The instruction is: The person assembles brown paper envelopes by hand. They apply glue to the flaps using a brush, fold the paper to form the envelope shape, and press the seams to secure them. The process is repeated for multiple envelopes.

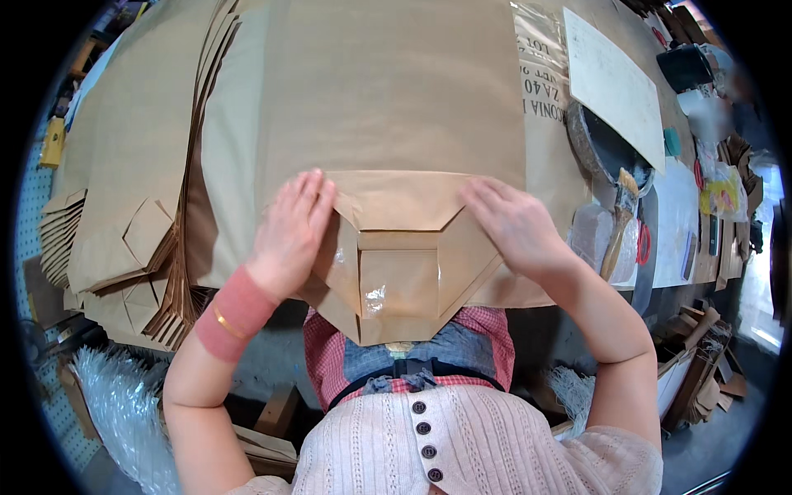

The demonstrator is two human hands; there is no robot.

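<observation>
A large brown paper bag [396, 91] lies flat on the worktable, its folded bottom end [400, 276] toward me and reaching past the front edge. An upper flap [404, 198] is folded over there, and glossy patches show on the paper around the central rectangle. My left hand [297, 227] rests on the left end of the flap's crease, fingers stretched out side by side. On the right end of that crease lies my right hand [516, 223], fingers extended and flat. Both thumbs are hidden from sight.
Stacked brown paper bags [132, 165] with folded ends fill the left side. To the right are a dark bowl [606, 140] partly under a white board [615, 82], a brush [620, 219] and red-handled scissors [643, 243]. Clear plastic strands [124, 404] hang low on the left.
</observation>
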